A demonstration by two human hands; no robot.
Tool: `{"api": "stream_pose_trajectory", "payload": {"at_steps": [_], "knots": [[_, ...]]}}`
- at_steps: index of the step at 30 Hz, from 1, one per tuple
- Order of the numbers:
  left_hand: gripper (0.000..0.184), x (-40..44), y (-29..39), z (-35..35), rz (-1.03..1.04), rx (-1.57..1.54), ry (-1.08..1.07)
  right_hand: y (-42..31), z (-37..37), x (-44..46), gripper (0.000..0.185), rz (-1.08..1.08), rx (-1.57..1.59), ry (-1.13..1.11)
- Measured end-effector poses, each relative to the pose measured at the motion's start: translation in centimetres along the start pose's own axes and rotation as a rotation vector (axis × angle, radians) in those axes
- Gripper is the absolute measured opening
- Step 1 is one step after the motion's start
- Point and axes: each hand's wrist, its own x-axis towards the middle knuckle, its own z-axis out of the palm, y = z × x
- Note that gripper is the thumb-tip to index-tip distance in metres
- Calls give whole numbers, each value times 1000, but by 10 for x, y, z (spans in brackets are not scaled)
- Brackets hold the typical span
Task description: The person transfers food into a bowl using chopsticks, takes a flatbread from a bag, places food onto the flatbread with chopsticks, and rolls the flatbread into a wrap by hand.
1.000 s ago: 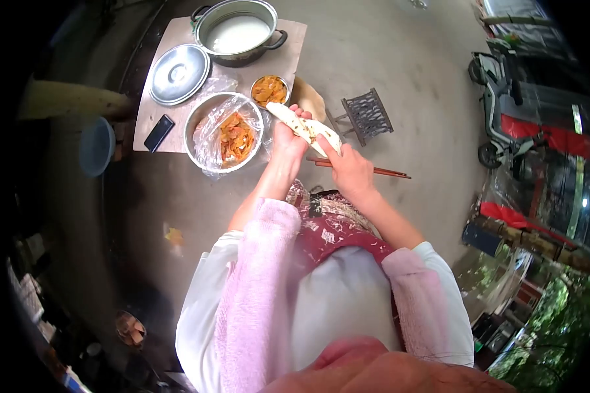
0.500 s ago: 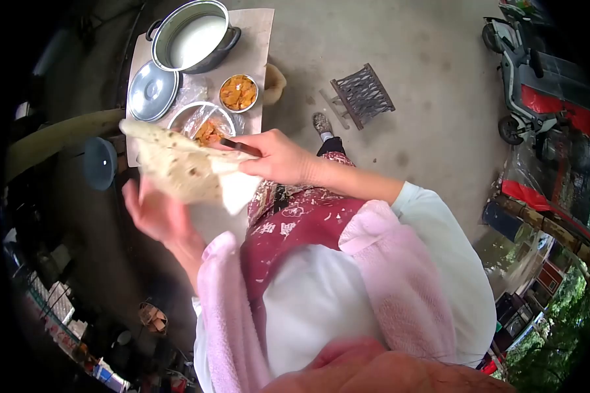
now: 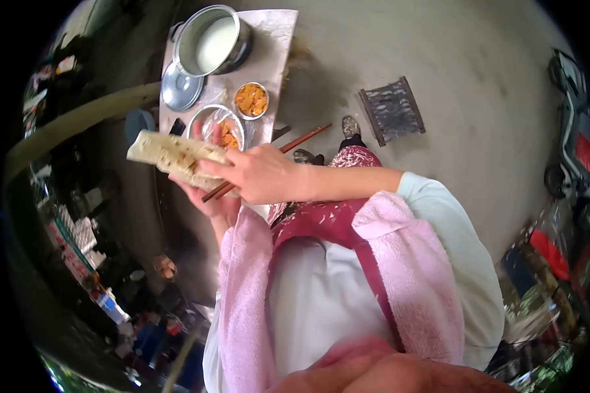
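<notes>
A pale flatbread with brown spots (image 3: 170, 154), folded or rolled into a long strip, is held in front of my body. My left hand (image 3: 211, 204) supports it from below, with some fingertips showing past its far edge. From above, the fingers of my right hand (image 3: 263, 174) press on the near end of the flatbread. A pair of brown chopsticks (image 3: 308, 137) is also gripped in my right hand, sticking out on both sides of it. Just beyond the bread is a bowl (image 3: 243, 133) lined with clear plastic, with orange food (image 3: 229, 135) inside.
On the small table (image 3: 277, 39) are a large pot (image 3: 241, 56) with whitish contents, its lid (image 3: 181, 88) and a smaller bowl of orange pieces (image 3: 252, 100). A low stool (image 3: 392, 111) stands on the floor. A scooter (image 3: 573, 131) is at far right.
The flatbread, hanging loose and spread before, is now a narrow strip. My left hand, apart from it before, has come up beneath it. The chopsticks show more fully; the view has shifted.
</notes>
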Motion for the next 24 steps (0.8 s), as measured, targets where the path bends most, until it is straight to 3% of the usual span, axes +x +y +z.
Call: {"api": "stream_pose_trajectory", "payload": {"at_steps": [2,4,5,7,13,16,18,20,24], "knots": [[71,1,-5,-1,0,16,97,1,-4,3,72,95,58,-209],[68,1,-14,-19,38,-103,6,5,-4,6,79,100,58,-343],[68,-1,-13,-14,11,-166,115,5,-2,8,80,90,80,-367],[58,-8,-13,-21,24,-311,111,5,1,12,81,89,108,-406],[51,-34,2,-52,19,-567,126,5,23,23,57,74,190,-570],[53,-50,-2,-88,82,-697,103,-17,39,33,50,291,499,-605],[55,-58,-9,-105,149,-615,76,-24,57,32,51,241,344,-710],[59,-61,-15,-121,160,-717,71,-25,80,21,56,25,282,-704],[61,-71,-44,-165,280,-882,100,-25,86,26,57,169,190,-699]]}}
